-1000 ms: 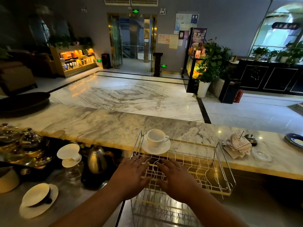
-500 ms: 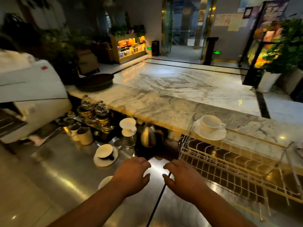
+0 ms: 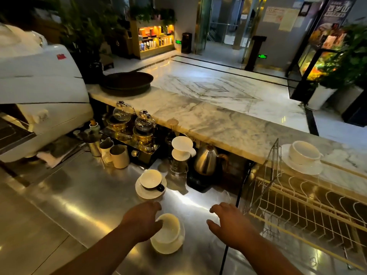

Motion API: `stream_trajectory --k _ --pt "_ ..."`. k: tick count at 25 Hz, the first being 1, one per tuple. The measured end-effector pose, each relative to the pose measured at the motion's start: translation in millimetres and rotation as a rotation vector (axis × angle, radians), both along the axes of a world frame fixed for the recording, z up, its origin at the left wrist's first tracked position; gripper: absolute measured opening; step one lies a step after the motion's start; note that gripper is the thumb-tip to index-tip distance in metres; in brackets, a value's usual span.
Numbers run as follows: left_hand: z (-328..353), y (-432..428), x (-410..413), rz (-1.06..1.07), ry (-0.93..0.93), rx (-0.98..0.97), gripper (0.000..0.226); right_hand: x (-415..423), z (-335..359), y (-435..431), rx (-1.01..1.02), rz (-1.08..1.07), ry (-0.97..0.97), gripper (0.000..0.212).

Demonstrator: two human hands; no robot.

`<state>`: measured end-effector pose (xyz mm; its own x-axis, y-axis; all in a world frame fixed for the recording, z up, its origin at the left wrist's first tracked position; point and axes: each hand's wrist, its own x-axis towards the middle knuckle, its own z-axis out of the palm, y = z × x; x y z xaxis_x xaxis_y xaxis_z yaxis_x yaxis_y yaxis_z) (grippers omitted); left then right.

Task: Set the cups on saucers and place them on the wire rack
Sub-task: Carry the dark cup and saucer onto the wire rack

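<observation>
Since the earlier frame my left hand [image 3: 143,223] has settled against the cup [image 3: 168,229] on its saucer [image 3: 170,249], lower centre, grip not discernible; my right hand [image 3: 230,227] hovers spread beside it; light, slick, brittle china, I judge, best lifted by the saucer's rim.

I see a glossy white marble floor [image 3: 218,84] with grey veining and dark border strips, an orange-lit wooden display shelf [image 3: 155,39] at the grey far wall [image 3: 186,18], and a leafy green plant [image 3: 349,56] in a white pot [image 3: 321,96].
</observation>
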<state>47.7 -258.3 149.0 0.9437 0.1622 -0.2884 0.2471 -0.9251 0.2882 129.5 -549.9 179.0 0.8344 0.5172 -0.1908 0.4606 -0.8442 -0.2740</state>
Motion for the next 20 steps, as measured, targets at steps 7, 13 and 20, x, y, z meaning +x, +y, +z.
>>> stream_trajectory --k 7,13,20 --pt "-13 28 -1 0.053 0.089 0.025 0.057 -1 -25 26 0.009 -0.025 0.062 0.053" --pt "-24 32 -23 0.133 0.190 0.078 0.055 12 -47 43 0.057 0.072 0.069 0.040" --pt "-37 74 -14 0.150 0.220 0.107 0.060 31 -72 96 0.041 0.070 0.162 0.039"
